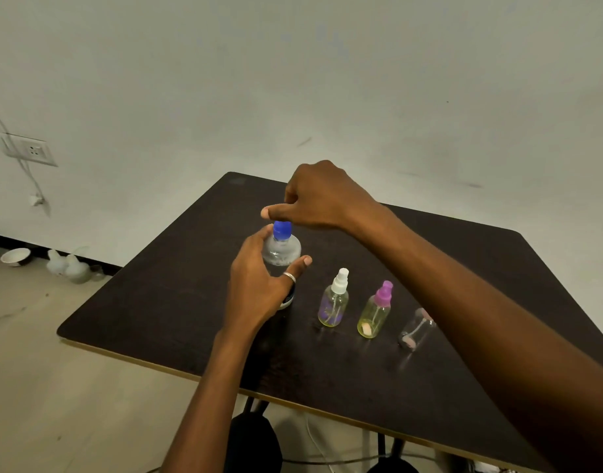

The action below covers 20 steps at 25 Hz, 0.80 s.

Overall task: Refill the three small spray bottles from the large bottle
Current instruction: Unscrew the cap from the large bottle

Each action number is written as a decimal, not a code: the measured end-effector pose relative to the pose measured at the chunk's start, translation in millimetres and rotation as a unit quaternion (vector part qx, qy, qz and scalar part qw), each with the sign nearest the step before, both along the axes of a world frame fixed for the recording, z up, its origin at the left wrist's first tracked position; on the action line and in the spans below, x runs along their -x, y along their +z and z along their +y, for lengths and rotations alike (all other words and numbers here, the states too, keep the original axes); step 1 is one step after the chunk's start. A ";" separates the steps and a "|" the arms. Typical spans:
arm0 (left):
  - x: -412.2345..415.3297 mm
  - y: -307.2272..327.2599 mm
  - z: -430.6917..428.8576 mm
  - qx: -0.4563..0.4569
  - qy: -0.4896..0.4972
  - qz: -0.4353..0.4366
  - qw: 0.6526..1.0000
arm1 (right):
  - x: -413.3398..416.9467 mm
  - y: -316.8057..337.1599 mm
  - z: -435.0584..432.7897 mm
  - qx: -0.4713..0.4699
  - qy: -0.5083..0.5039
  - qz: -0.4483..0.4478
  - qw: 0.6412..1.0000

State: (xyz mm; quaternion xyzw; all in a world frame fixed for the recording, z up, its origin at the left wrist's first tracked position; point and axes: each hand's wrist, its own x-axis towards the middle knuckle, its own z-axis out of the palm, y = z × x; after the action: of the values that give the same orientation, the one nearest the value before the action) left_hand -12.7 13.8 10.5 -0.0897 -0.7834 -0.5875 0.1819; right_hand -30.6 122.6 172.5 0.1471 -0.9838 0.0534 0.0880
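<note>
On dark table (156, 308), our left hand (255, 285) wraps body of large bottle (282, 250), standing upright. Our right hand (322, 199) just over its blue cap (282, 230), fingers curled, thumb stretched; whether it grips cap we cannot tell. Right of it, row of small sprays: white-top bottle (333, 302), purple-top bottle (375, 312), third bottle (414, 331) partly behind right forearm

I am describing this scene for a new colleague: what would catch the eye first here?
First, the large clear plastic bottle with its blue cap, on the dark brown table: the left hand grips it, and the right hand is just above the cap. Right of it stand three small clear spray bottles: the white-topped bottle, the purple-topped bottle and the third bottle, partly hidden by the forearm.
</note>
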 end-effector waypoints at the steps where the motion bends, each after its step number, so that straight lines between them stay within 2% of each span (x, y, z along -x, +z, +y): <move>1: 0.8 -1.2 -0.5 0.005 0.007 0.002 1.000 | 3.0 1.4 -2.7 -0.022 0.001 -0.010 1.000; 9: 2.3 -1.9 -1.9 0.005 0.017 0.005 1.000 | 17.2 0.3 -12.6 -0.074 0.033 -0.088 0.993; 16: -0.3 -6.1 0.9 -0.037 0.026 0.004 0.999 | 19.5 1.6 -2.8 -0.087 0.119 -0.108 0.983; 20: -2.4 -21.3 -0.6 -0.025 0.020 -0.023 0.999 | 20.7 3.8 -5.3 -0.118 0.151 -0.100 0.976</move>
State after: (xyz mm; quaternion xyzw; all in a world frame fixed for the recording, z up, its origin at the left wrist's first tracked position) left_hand -10.2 13.2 -10.8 -0.0556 -0.7741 -0.6052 0.1774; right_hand -51.3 117.3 176.3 0.2974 -0.9533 -0.0358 -0.0382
